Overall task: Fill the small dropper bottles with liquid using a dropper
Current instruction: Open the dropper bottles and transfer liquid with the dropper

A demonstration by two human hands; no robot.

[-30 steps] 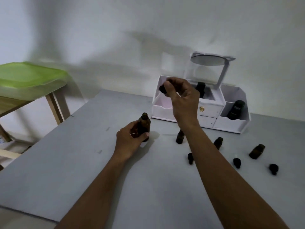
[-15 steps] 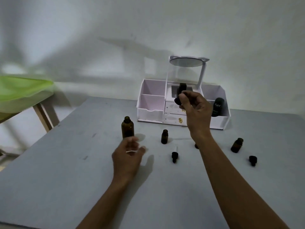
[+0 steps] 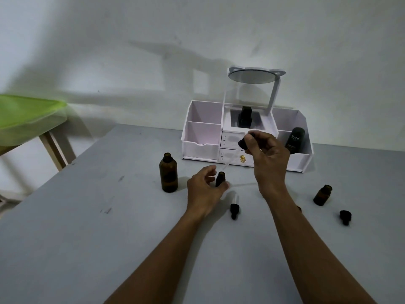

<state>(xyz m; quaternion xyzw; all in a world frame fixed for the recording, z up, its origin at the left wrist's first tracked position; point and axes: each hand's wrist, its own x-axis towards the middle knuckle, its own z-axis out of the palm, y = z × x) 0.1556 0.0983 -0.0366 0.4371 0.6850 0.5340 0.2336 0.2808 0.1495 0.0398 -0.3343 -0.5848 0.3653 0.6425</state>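
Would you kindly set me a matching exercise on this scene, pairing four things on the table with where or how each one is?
Things:
1. large brown bottle
2. long dropper
3. black labelled bottle
4. short dropper

Places or states:
A. lying on the table between the two forearms
B. pinched in the right hand
C. standing open, to the left of the left hand
D. in the right compartment of the organizer

Pairs: 1-C, 2-B, 3-D, 4-A

Big bottle (image 3: 168,175) left of small bottle (image 3: 219,178)
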